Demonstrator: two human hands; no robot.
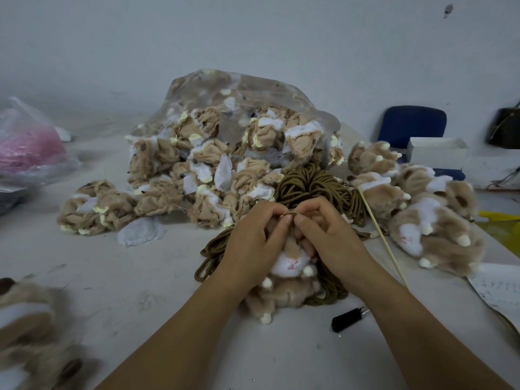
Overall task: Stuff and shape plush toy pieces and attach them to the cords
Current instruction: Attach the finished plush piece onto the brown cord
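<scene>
Left hand (253, 243) grips the left side of the toy (289, 263) and right hand (329, 237) grips its right side. Thumb and forefinger of each pinch a brown cord (289, 213) loop at the toy's top. Toy: tan fur, white muzzle with pink stitching, cream paw tips, resting on the table (140, 277); a stick (382, 237) lies right of the toy.

cords (309, 184) behind plush toy (289, 266)

Both hands are bare, the left hand (250, 243) and the right hand (329, 235) alike; thumbnails (287, 219) cut short and plain; the left forearm (180, 333) and right forearm (422, 327) are bare too, slim at the wrists, uncovered right down to the lower edge of the view
</scene>
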